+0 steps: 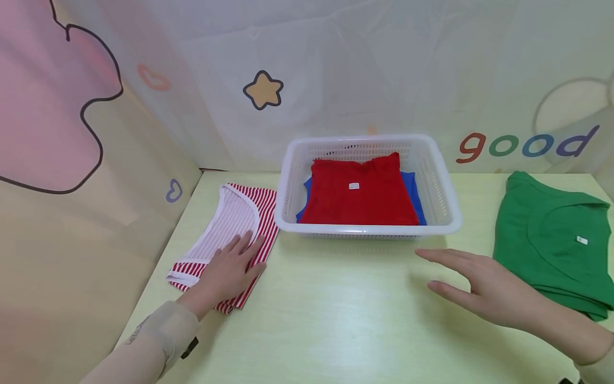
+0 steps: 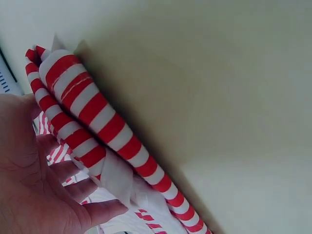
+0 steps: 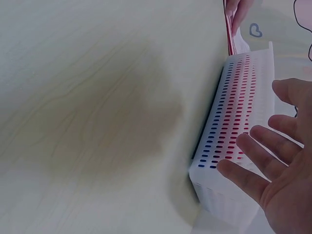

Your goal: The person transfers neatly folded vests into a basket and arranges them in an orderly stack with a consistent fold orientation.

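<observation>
A folded red-and-white striped shirt (image 1: 266, 208) with white neck trim lies on the table left of the basket. My left hand (image 1: 230, 272) rests on it with fingers spread; the left wrist view shows the fingers along the shirt's folded layers (image 2: 112, 126). My right hand (image 1: 484, 288) hovers over the table in front of the basket's right corner, fingers extended and holding nothing. In the white plastic basket (image 1: 366, 230) lies a folded red shirt (image 1: 360, 200) with a small white label, over a blue garment (image 1: 413, 192).
A folded green shirt (image 1: 551, 234) with a white label lies at the right, beyond my right hand. Behind the table (image 1: 336, 309) hangs a printed cloth backdrop (image 1: 360, 80), and another side of it stands close along the left edge.
</observation>
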Demonstrator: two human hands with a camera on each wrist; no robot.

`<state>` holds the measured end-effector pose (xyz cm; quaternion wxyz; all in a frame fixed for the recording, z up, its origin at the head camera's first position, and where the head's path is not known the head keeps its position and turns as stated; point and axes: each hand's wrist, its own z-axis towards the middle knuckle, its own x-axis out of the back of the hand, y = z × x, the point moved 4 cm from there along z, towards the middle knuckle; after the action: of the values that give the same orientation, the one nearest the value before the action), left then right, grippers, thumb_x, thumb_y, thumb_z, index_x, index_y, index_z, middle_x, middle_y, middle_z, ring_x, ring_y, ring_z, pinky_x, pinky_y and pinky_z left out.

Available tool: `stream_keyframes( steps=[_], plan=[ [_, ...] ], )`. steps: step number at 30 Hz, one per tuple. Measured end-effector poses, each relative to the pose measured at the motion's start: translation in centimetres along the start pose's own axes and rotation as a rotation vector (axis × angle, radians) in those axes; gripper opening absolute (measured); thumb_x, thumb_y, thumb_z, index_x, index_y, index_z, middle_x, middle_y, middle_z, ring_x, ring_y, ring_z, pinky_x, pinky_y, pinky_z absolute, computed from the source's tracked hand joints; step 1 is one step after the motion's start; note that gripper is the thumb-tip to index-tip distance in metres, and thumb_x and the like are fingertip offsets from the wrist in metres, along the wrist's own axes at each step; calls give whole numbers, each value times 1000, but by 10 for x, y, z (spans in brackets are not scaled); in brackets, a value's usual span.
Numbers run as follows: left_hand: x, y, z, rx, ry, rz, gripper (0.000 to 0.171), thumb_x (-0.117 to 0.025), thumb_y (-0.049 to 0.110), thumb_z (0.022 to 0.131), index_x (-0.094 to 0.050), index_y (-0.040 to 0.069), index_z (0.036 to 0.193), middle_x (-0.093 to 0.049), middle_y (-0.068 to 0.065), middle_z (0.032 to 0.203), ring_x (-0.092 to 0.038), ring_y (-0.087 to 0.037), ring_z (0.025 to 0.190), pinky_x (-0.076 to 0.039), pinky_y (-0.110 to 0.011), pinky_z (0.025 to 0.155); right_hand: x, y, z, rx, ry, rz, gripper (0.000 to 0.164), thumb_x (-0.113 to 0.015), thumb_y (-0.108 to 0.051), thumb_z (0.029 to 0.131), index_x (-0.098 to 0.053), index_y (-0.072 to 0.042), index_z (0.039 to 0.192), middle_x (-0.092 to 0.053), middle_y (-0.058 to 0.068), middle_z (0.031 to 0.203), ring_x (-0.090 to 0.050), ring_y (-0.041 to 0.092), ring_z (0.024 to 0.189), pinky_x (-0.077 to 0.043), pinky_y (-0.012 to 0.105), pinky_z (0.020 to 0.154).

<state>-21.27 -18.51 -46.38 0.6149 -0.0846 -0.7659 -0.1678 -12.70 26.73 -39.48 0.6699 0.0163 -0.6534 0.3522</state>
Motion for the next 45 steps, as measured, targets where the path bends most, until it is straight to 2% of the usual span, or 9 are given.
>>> stream_keyframes(
  steps=[9, 14, 21, 24, 29, 33, 39, 41, 45],
  plan=[
    [-3, -5, -36, -97, 51, 11, 64, -58, 42, 110, -40, 16, 166, -34, -18, 172, -32, -47, 156, -34, -78, 115, -3, 3, 0, 5, 8, 69, 58, -82, -24, 97, -62, -16, 151, -70, 2, 140, -72, 23, 118, -64, 37, 89],
    [-5, -9, -54, -154, 69, 12, 63, -59, 43, 109, -44, 19, 165, -38, -16, 170, -35, -45, 156, -36, -76, 114, -3, 6, 1, -22, -29, 128, 57, -80, -26, 99, -61, -14, 151, -69, 4, 142, -71, 23, 120, -64, 35, 90],
    [-4, -10, -63, -212, 95, 20, 60, -61, 43, 108, -49, 18, 162, -42, -14, 169, -40, -44, 154, -41, -72, 113, -3, 8, 2, -51, -69, 192, 57, -78, -26, 100, -59, -11, 152, -68, 8, 144, -70, 26, 123, -64, 35, 88],
    [-2, -10, -62, -208, 105, -2, 58, -61, 43, 108, -51, 17, 160, -44, -15, 167, -40, -44, 153, -41, -69, 115, -4, 7, 3, -52, -82, 212, 57, -78, -26, 101, -59, -11, 152, -68, 8, 145, -70, 26, 124, -64, 34, 87],
    [8, -11, -47, -175, 155, -32, 61, -62, 40, 108, -49, 13, 161, -42, -21, 167, -38, -47, 153, -37, -69, 118, -6, 7, 3, -52, -84, 224, 57, -77, -26, 101, -59, -10, 152, -67, 9, 145, -70, 26, 124, -64, 33, 87],
    [18, -11, -17, -126, 175, -43, 65, -59, 38, 109, -43, 6, 163, -38, -27, 167, -35, -51, 154, -34, -69, 120, -7, 6, 4, -50, -89, 244, 56, -77, -25, 101, -59, -10, 152, -66, 9, 146, -69, 26, 124, -64, 31, 88],
    [26, -11, 22, 47, 69, -99, 71, -48, 47, 112, -29, 9, 169, -22, -28, 173, -20, -52, 159, -25, -79, 118, -11, 3, 5, -60, -109, 270, 55, -76, -26, 102, -59, -10, 152, -66, 9, 147, -69, 26, 124, -63, 31, 89],
    [26, -12, 30, 110, 30, -119, 75, -45, 51, 112, -22, 11, 171, -15, -27, 175, -14, -53, 160, -21, -83, 117, -12, 3, 4, -73, -121, 279, 56, -76, -27, 102, -59, -10, 152, -66, 9, 147, -69, 27, 124, -64, 31, 89],
    [23, -14, 39, 185, -3, -158, 80, -42, 56, 112, -16, 11, 172, -7, -28, 176, -7, -56, 159, -17, -87, 115, -14, 3, 3, -74, -124, 283, 56, -75, -28, 102, -59, -10, 152, -66, 8, 146, -69, 26, 124, -63, 30, 89]
  ],
)
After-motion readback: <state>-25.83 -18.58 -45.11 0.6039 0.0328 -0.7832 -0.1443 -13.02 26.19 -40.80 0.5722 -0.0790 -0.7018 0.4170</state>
